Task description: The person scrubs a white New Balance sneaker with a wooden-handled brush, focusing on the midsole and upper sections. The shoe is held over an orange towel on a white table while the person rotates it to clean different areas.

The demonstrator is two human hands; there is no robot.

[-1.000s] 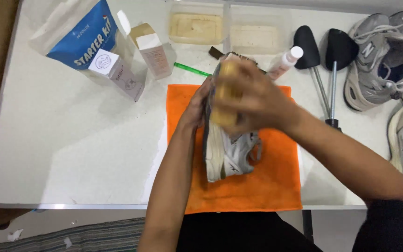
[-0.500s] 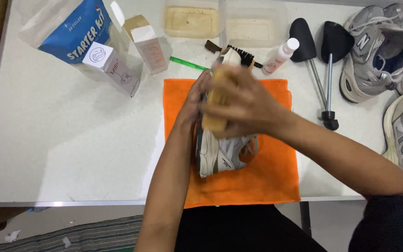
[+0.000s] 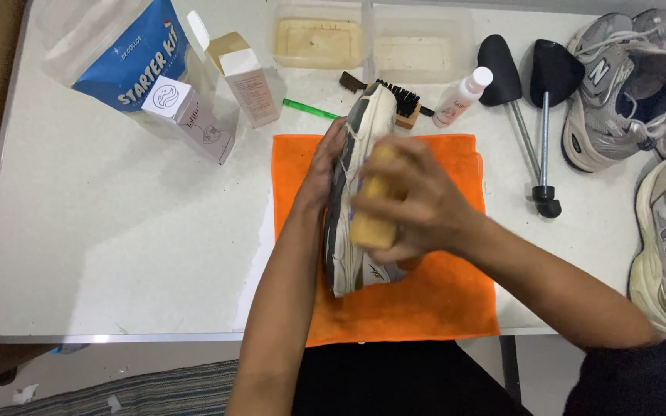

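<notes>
Two hands work on one grey and white running shoe [image 3: 354, 192], which lies on its side on the orange cloth mat [image 3: 402, 308] in the middle of the white desk [image 3: 117, 231]. The shoe is worn, with a pale sole that faces left and its toe pointing away from the person. The left hand [image 3: 324, 166] is clasped around the sole side of the shoe and keeps it on edge. The right hand [image 3: 418, 200] is clenched around a yellow block-shaped sponge [image 3: 371, 219], and this sponge presses on the upper side of the shoe. Behind the mat lie a dark bristle brush [image 3: 395, 96] and a small white bottle [image 3: 460, 96]. To the right of the mat rest two black shoe trees [image 3: 529, 100].
</notes>
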